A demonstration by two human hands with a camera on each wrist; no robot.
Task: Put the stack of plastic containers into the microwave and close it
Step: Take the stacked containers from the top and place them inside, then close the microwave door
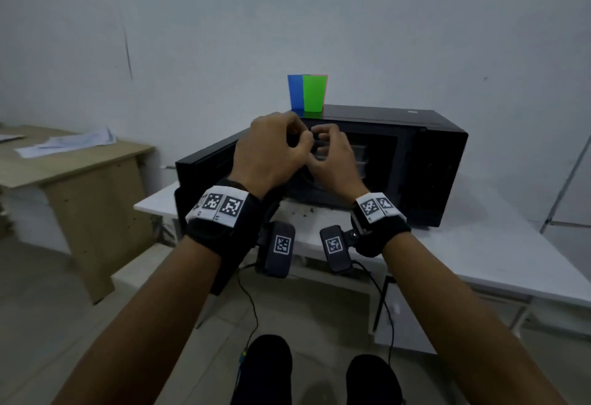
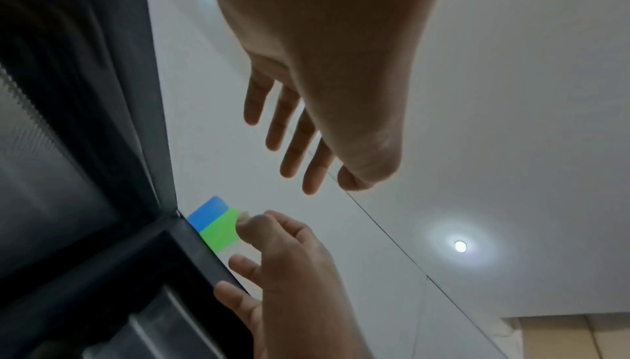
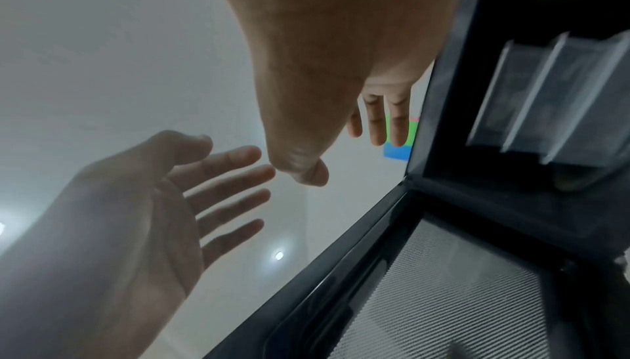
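The stack of plastic containers (image 3: 559, 100) sat inside the microwave (image 1: 415, 161), and its door (image 1: 204, 164) hung open on the left. I could not see anything inside the clear tubs. My left hand (image 1: 268, 155) and right hand (image 1: 335, 161) floated side by side in front of the opening. Each grip was loose, fingers (image 2: 283, 122) spread, holding nothing. The microwave stood on the white table (image 1: 499, 254).

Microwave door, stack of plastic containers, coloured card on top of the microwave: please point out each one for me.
microwave door (image 1: 204, 168), head view, on its inner face.
stack of plastic containers (image 3: 552, 100), right wrist view, on its side wall.
coloured card (image 1: 313, 93), head view, on its green part.
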